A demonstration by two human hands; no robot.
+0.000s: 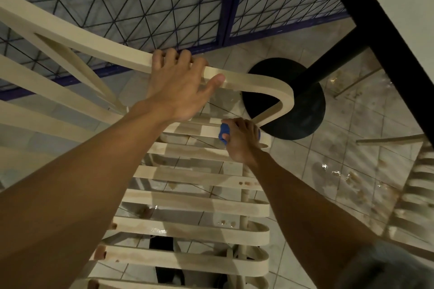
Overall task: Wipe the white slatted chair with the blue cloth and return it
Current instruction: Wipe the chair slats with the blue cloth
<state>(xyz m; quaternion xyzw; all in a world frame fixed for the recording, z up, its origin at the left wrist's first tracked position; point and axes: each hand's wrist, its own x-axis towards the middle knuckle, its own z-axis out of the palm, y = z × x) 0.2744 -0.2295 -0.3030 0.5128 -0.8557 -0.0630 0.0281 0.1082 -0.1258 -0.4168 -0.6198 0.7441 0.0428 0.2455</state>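
1. The left forearm filled the lower left, closest to the lens, and the right forearm reached in from the lower right.
2. The left hand gripped the curved top rail of the white slatted chair. Its fingers were hooked over the far edge and the thumb lay along the near face of the rail.
3. The right hand was lower down, at the rearmost seat slats just under the bend of the rail. Its fingers were curled tight round the blue cloth.
4. The blue cloth was bunched small, showing only at either side of the fist, and was pressed against a slat.
5. The chair stood on a tiled floor that bore wet, shiny patches and brownish spots.
6. Beyond the rail sat the round black base of a table, whose black-edged tabletop crossed the upper right corner.
7. A blue-framed mesh gate ran behind the chair, and part of a second slatted chair showed at the right edge.
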